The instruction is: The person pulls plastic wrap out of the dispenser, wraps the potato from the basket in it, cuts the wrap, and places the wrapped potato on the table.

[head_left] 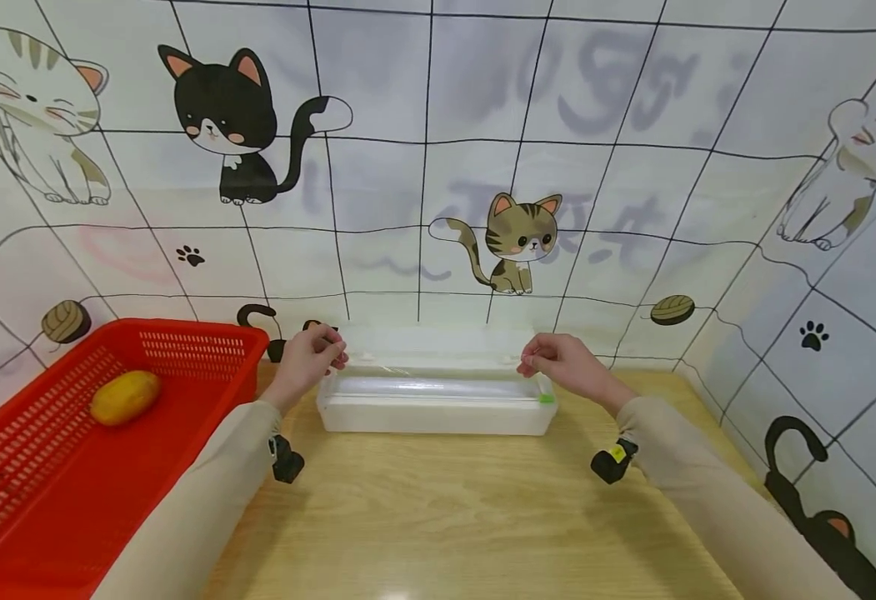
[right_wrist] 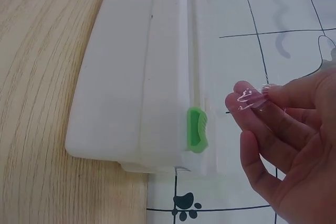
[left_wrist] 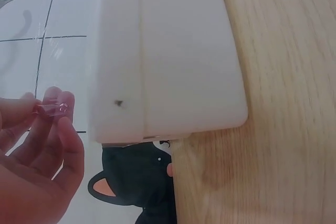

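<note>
A white cling film dispenser (head_left: pixel 438 418) stands on the table near the back wall, its lid (head_left: pixel 438 343) raised. The roll of film (head_left: pixel 430 388) shows inside, and a green slide cutter (right_wrist: pixel 197 130) sits at the right end of the box. My left hand (head_left: pixel 313 360) pinches one corner of the clear cling film (left_wrist: pixel 51 109) between thumb and fingers, above the left end of the box. At the other end my right hand (head_left: pixel 568 365) pinches the opposite corner. The thin sheet between the hands is barely visible.
To the left stands a red plastic basket (head_left: pixel 40 533) with a yellow mango (head_left: pixel 126 397) in it. A wall covering with cat drawings (head_left: pixel 400 167) rises behind and beside the wooden table (head_left: pixel 438 517).
</note>
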`<state>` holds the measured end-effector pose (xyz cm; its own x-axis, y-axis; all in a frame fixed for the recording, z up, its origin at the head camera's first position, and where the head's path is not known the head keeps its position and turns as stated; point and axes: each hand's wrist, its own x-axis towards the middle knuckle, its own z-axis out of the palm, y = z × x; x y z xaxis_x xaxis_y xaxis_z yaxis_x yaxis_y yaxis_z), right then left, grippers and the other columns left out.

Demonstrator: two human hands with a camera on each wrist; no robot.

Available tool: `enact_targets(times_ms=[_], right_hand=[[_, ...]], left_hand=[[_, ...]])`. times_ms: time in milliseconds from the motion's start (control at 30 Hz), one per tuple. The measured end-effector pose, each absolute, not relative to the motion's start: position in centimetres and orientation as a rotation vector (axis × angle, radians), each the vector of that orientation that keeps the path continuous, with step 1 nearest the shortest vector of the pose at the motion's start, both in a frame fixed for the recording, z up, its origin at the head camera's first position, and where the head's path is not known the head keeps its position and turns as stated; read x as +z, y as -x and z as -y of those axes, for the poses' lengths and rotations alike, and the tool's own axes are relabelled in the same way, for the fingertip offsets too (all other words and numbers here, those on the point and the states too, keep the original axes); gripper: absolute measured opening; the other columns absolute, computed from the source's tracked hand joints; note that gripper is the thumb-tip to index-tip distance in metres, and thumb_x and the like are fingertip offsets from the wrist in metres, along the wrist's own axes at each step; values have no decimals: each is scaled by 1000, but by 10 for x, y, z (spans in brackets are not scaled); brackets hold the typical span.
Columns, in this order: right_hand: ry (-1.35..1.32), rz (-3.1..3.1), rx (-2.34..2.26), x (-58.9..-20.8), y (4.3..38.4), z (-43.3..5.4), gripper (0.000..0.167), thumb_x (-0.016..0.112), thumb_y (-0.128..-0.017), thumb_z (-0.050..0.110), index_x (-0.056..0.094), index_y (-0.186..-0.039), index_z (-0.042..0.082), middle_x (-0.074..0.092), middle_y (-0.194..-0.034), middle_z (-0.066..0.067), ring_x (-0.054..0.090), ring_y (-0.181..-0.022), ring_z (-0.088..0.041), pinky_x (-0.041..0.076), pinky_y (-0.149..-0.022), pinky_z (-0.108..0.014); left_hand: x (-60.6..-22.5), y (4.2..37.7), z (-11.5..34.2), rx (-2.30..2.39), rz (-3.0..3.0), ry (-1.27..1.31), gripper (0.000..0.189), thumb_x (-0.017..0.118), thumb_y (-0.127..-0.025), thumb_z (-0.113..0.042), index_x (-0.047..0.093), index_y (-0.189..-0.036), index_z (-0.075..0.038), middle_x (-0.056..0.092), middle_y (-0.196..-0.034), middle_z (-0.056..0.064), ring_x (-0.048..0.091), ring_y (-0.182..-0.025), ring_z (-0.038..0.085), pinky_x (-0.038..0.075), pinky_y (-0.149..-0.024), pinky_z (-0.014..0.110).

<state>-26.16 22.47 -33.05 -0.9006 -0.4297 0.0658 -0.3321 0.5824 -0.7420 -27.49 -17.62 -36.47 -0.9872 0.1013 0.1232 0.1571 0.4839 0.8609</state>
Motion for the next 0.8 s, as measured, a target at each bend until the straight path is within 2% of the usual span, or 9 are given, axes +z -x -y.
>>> enact_targets(times_ms=[333,533,667,800], right_hand=[[567,-2782,-1207,-331,268,-222,11,53,-97,0,62,-99,-5,71,-87,-12,68,-84,-27,48,-87,-45],[581,-2784,-1169,-327,272,-222,12,52,-96,-2,61,-101,-8,71,-88,-14,68,-84,-29,48,-72,-37],[579,-2794,-1175,-325,273,-223,11,52,-95,-4,61,-100,-8,71,-87,-14,68,-84,-31,51,-76,-41],[590,-2803,-1196,-318,277,-222,11,52,-95,-4,61,-100,-7,71,-86,-14,67,-85,-34,50,-79,-43]], left_hand=[[-356,276,174,-1477,2646,274,12,55,-99,-11,58,-100,1,68,-88,17,65,-81,29,50,-71,32],[-353,278,170,-1454,2654,223,11,54,-99,-10,57,-101,0,68,-89,17,64,-86,34,52,-80,37],[-350,278,166,-1504,2648,194,12,52,-100,-10,54,-105,0,67,-91,18,65,-89,34,52,-84,38],[-346,279,166,-1595,2596,209,13,49,-101,-9,50,-109,2,62,-92,20,67,-90,35,54,-80,36]])
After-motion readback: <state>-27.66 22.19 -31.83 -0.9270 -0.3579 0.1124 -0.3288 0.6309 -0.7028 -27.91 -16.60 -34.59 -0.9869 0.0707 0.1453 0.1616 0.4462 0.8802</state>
